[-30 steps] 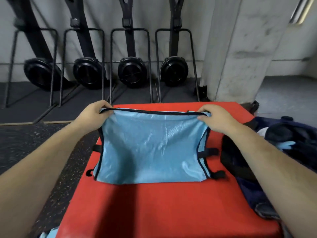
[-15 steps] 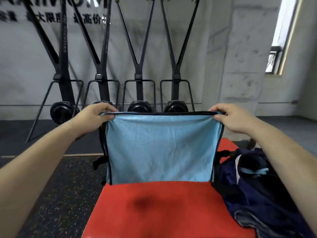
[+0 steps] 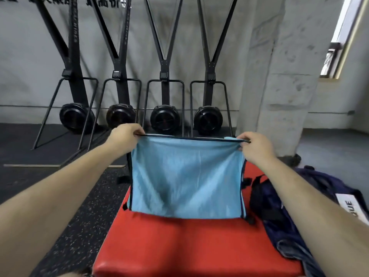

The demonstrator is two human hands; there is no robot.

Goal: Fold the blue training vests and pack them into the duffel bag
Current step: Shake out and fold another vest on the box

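A light blue training vest (image 3: 185, 176) with black trim hangs in the air over the far part of a red padded block (image 3: 179, 242). My left hand (image 3: 124, 136) pinches its top left corner and my right hand (image 3: 254, 146) pinches its top right corner, so the top edge is stretched taut between them. The vest's lower edge hangs just above the red pad. A dark navy duffel bag (image 3: 279, 206) lies at the pad's right side, partly behind my right forearm; its white label (image 3: 348, 205) shows.
Several black ski-trainer machines (image 3: 164, 118) stand along the grey wall behind the pad. A concrete pillar (image 3: 279, 76) rises at the right. Dark speckled rubber floor (image 3: 69, 226) lies to the left of the pad.
Both hands lifted the vest off the red pad by its top corners; it lay flat a second ago and now hangs upright. The camera tilted up.
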